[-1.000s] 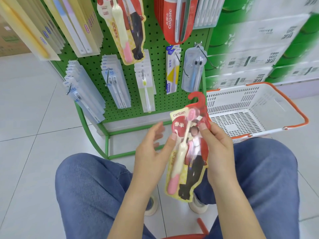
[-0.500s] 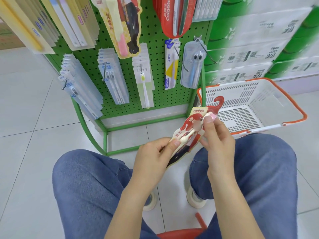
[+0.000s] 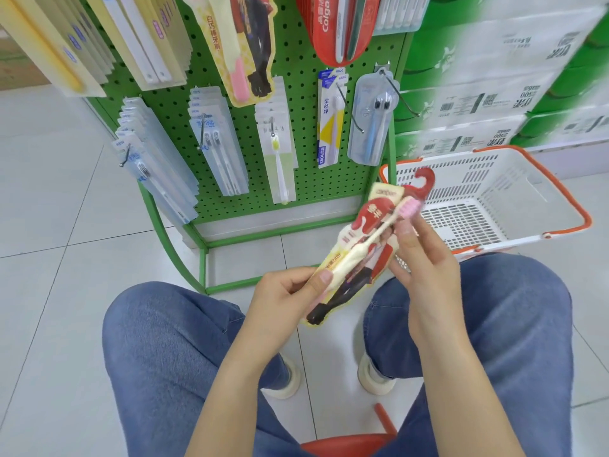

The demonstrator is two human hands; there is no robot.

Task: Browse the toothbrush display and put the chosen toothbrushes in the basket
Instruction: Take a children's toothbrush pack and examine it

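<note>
i count one toothbrush pack (image 3: 359, 252) held in two hands, one basket (image 3: 540, 192), one pegboard rack (image 3: 296, 103).

Lower handle of toothbrush pack (image 3: 359, 245) hidden behind left hand (image 3: 283, 301). Hanging packs (image 3: 59, 44) at eleven o'clock cut off by top edge. Stacked boxes (image 3: 494, 97) at two o'clock blurred, print unreadable. Red stool (image 3: 349, 445) at six o'clock cropped.

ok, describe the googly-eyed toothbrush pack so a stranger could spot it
Start at the green pegboard rack, bottom row, far right hook, just above the white plastic basket. The clear blister pack there holds a blue-handled brush; unlike its neighbours, it has two googly eyes.
</note>
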